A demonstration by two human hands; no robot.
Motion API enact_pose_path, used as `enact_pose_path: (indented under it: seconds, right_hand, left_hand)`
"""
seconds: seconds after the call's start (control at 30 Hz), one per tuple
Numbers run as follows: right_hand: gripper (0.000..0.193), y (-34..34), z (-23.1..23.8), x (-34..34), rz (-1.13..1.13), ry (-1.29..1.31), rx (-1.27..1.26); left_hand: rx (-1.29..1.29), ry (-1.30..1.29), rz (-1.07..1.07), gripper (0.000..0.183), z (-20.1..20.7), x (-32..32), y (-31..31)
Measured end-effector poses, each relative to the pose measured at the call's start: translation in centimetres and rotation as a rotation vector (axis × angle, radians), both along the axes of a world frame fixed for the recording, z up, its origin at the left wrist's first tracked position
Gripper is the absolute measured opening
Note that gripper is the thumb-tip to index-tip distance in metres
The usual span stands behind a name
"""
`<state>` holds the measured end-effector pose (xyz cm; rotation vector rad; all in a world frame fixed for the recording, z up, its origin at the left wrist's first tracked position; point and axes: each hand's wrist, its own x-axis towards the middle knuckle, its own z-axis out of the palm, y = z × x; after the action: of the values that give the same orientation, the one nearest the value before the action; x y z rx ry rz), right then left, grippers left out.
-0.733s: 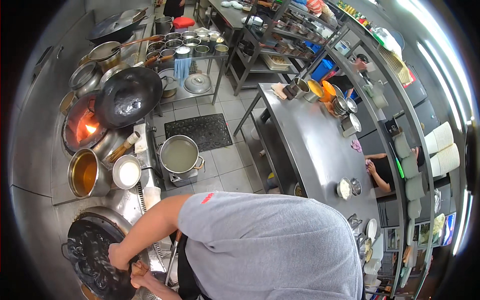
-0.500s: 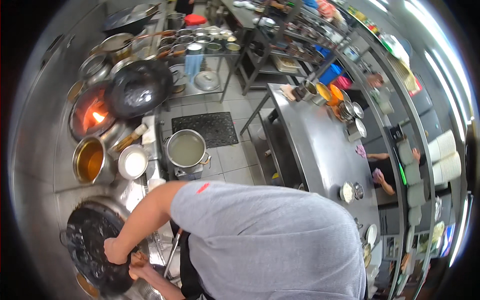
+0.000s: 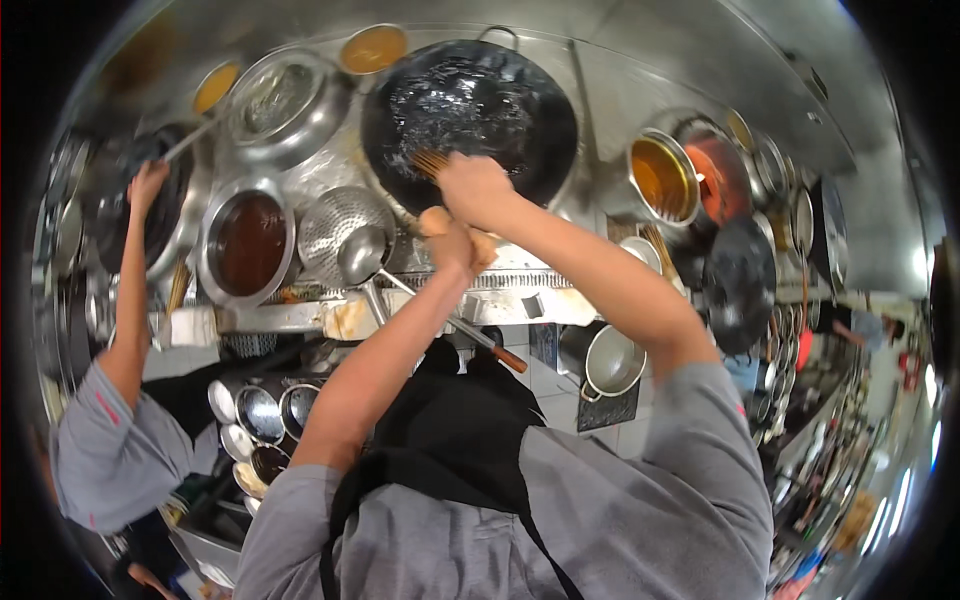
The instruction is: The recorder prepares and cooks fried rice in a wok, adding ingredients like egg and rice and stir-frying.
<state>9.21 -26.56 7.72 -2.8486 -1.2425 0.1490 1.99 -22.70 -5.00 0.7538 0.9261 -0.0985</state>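
Note:
A large black wok (image 3: pixel 545 130) sits in the upper middle on the metal stove, wet and shiny inside. My right hand (image 3: pixel 478 190) is closed around a bamboo wok brush (image 3: pixel 430 164), whose bristles show over the wok's inside. Just below it, my left hand (image 3: pixel 455 248) is closed at the near rim, with a tan cloth (image 3: pixel 484 252) beside its fingers. The grip under that hand is hidden. Left of my left hand lie a perforated strainer (image 3: pixel 325 225) and a ladle (image 3: pixel 362 255) with a wooden-ended handle.
A pot of dark red-brown liquid (image 3: pixel 248 245) and a steel basin (image 3: pixel 275 105) stand to the left. On the right are a pot of amber oil (image 3: pixel 662 180), a burner glowing red (image 3: pixel 722 175) and another black wok (image 3: pixel 740 285). A co-worker's hand (image 3: pixel 148 185) works at far left.
The view has swung round, so the wok moves from lower left to upper middle. Both hands stay at the wok. The brush and a co-worker at left now show.

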Motion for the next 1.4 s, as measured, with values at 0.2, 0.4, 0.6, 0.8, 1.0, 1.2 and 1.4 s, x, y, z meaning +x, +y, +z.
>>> enact_pose_path:
  seconds: [0.2,0.4,0.6,0.8,1.0,1.2,1.4]
  right_hand:
    - [0.023,-5.2,-2.8,9.6,-0.306,-0.094,-0.123]
    - [0.022,-1.3,-4.3,8.8,-0.292,-0.149,-0.015]
    - [0.022,-11.0,-3.3,2.5,0.155,-0.105,-0.210]
    - [0.025,-11.1,-2.8,16.1,-0.395,-0.205,-0.078]
    - [0.024,-3.6,-4.8,9.6,-0.153,-0.177,0.036]
    - [0.021,-11.6,-4.6,2.0,0.153,-0.166,-0.054]
    - [0.031,-15.2,-5.3,14.3,-0.377,-0.157,0.030]
  left_hand:
    - [0.132,0.075,0.142,0.022,1.5,0.4,-3.3]
    - [0.145,0.133,0.148,0.044,1.6,0.9,-4.8]
    - [-0.016,0.008,0.140,0.045,0.6,-0.1,-3.6]
    - [0.263,0.150,0.102,0.032,2.5,0.1,-5.1]
    - [-0.038,-0.079,-0.165,0.039,0.9,-2.3,-0.7]
    - [-0.210,-0.088,-0.260,0.033,8.8,-13.9,1.7]
    - [-0.287,-0.110,-0.125,0.035,8.1,-20.0,1.5]
